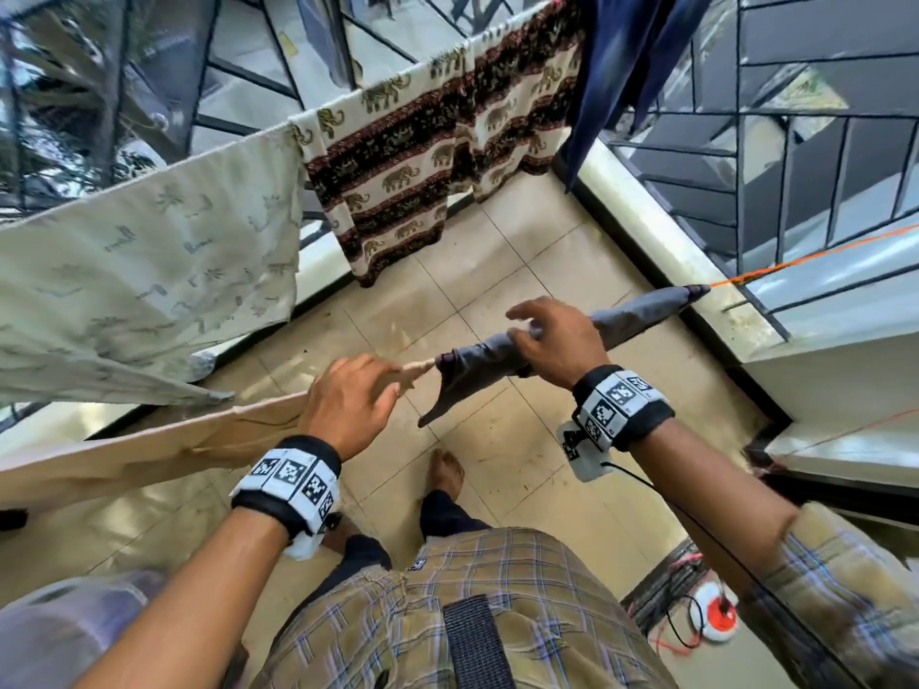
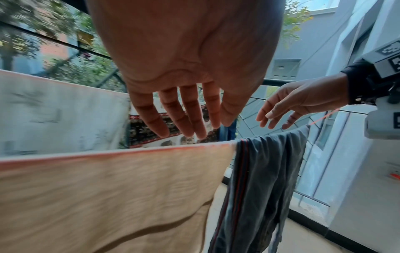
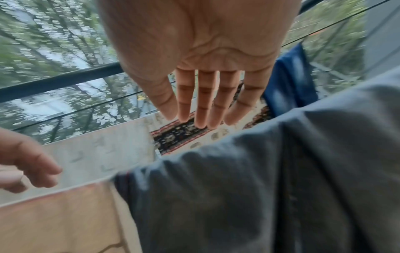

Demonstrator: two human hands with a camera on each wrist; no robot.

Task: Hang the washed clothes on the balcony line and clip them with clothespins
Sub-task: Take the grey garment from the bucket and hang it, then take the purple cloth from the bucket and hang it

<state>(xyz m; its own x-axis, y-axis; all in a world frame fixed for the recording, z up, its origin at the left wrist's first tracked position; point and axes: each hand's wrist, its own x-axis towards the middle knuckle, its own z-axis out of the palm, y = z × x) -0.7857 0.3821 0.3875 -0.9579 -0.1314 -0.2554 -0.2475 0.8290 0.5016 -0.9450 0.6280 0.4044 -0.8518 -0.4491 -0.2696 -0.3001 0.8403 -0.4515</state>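
Observation:
A grey garment (image 1: pixel 641 313) is draped over the orange line (image 1: pixel 815 258), and its left end (image 2: pixel 264 171) hangs down with a red-striped edge. A tan cloth (image 1: pixel 149 440) hangs on the same line just to its left, edge to edge with it (image 2: pixel 108 188). My left hand (image 1: pixel 368 385) hovers above the tan cloth's right end, its fingers (image 2: pixel 184 116) straight and holding nothing. My right hand (image 1: pixel 547 335) is over the middle of the grey garment (image 3: pixel 259 188), with straight fingers (image 3: pixel 205 106) that grip nothing. I see no clothespins.
A farther line carries a pale printed cloth (image 1: pixel 149 251), an elephant-print cloth (image 1: pixel 413 141) and a navy garment (image 1: pixel 621 57). A railing with glass panels (image 1: pixel 149 67) bounds the balcony. A white ledge (image 1: pixel 671 251) runs on the right. A red-and-white object (image 1: pixel 716 619) lies on the tiled floor.

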